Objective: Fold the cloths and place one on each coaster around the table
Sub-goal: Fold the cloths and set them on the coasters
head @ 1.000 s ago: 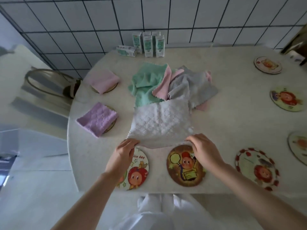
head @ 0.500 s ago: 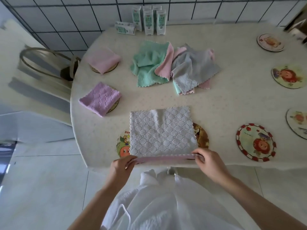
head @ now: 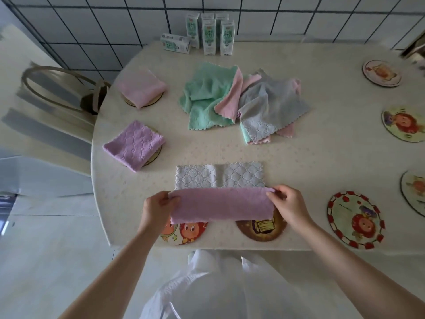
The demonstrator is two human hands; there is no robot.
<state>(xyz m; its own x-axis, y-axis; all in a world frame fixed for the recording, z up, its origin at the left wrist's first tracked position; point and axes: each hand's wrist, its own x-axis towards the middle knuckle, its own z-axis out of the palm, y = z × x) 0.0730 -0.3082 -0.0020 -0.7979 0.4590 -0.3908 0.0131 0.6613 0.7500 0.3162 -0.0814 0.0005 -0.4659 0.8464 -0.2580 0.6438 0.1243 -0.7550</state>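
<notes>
Your left hand [head: 158,209] and right hand [head: 290,206] each pinch one end of the square quilted cloth, grey on one side and pink on the other [head: 220,192], half folded. Its long axis runs left to right between your fingers, with the grey part lying flat just beyond them on the pale round table [head: 299,157].

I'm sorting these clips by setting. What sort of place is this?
Probably a home dining corner or kitchen: a round table set with cartoon coasters, a chair beside it, a tiled wall behind, and drink cartons at the far edge.
</notes>
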